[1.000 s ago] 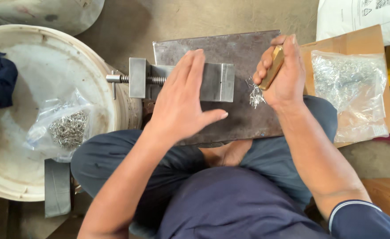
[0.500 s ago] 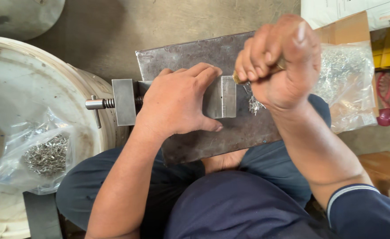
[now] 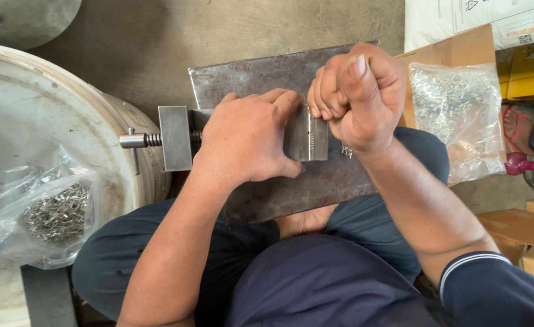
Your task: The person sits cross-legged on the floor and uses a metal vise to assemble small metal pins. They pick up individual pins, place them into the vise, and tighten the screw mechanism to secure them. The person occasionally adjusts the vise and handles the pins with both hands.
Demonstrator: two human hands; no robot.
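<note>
A small steel vise (image 3: 176,138) lies on a dark metal plate (image 3: 248,72) across my lap. My left hand (image 3: 248,136) lies flat over the vise, fingers curled over its right jaw (image 3: 312,136). My right hand (image 3: 358,97) is a raised fist above the vise's right end, closed around a wooden tool handle that the fingers now hide. A few small metal pieces (image 3: 347,150) lie on the plate just below that fist. The vise's screw and crossbar (image 3: 136,140) stick out to the left.
A white tub (image 3: 67,109) at the left holds a clear bag of small metal parts (image 3: 52,212). At the right, a cardboard box (image 3: 461,48) carries another clear bag of parts (image 3: 454,115), beside yellow boxes (image 3: 527,72). Another person's sandalled foot (image 3: 518,130) shows at the far right.
My right hand has lifted from the plate's right edge into a raised fist over the vise. My left hand's fingers have curled down onto the vise.
</note>
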